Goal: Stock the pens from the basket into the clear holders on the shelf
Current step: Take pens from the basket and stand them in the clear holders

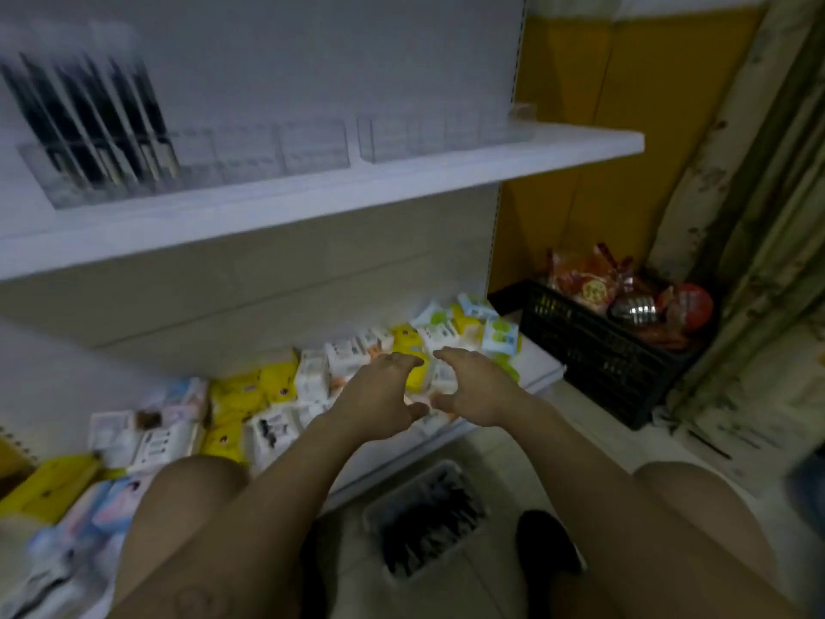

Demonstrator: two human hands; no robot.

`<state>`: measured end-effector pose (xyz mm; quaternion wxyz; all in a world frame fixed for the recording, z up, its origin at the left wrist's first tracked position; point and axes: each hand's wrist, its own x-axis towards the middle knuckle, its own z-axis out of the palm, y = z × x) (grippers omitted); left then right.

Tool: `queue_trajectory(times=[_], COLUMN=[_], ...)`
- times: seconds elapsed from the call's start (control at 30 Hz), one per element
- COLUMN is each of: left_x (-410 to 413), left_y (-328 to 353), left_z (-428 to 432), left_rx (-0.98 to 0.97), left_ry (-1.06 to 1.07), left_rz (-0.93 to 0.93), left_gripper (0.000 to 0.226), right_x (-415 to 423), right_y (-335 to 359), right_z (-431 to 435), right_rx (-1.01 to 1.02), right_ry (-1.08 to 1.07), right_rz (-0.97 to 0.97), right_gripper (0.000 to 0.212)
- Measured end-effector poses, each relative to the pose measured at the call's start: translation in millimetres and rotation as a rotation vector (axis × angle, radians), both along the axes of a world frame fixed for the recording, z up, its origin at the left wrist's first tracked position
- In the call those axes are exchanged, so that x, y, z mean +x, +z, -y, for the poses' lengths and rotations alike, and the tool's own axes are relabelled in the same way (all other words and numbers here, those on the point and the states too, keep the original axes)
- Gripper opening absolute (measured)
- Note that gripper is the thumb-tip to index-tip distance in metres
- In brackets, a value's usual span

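1. Left hand (379, 395) and right hand (477, 390): both empty, fingers loosely spread, thumbs out, close together in front of the packets (312, 382) on the lower shelf (540, 373). Too blurry to tell whether they touch the packets.
2. Basket (370, 520) sits on the floor between the knees, below the hands, with loose pens (428, 524) heaped inside.
3. Clear holders (285, 147) stand on the upper shelf (491, 158). The left slots hold stocked pens (89, 127); the rest look empty.
4. Risk: the pens are a tangled heap, so a loose grab probably drops some on the floor.
5. Risk: the holders look light and sit near the shelf's front edge, so a hard push could slide or tip them.
6. Risk: reaching up from a squat, a pen may miss its slot.
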<state>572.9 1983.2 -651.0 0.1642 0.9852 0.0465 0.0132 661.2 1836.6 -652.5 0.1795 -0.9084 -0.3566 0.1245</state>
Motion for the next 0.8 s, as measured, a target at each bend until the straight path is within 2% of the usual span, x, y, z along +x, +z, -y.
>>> queue_trajectory(times=[0.13,0.27,0.53,0.6,0.67,0.8], left_x=[12,17,21,17,12,3], left_y=[-62,-117,-225,-253,-280,-320], left_z=[-3,-8,-1,4,10,20], left_rx=[-0.094,-0.183,-0.363,-0.419,-0.485,-0.524], left_ry=[0.030,0.059,0.195,0.247,0.337,0.417], left_rz=[-0.199,-0.382,-0.582,-0.658,-0.717,-0.751], left_gripper=[0.071,0.071,0.044,0.038,0.042,0.044], right_x=[15,24,20,17,14,8], right_y=[-77,-140,-259,-290,-312,-336], right_z=[-3,1,7,13,19,20], right_rx=[-0.053,-0.173,-0.370,-0.398,-0.408,-0.329], right_ry=[-0.068,-0.049,-0.095,-0.104,-0.137,-0.169], right_rz=[-0.190,-0.306,-0.608,-0.589,-0.534,-0.486], right_gripper=[0.075,0.053,0.043,0.038,0.016,0.014])
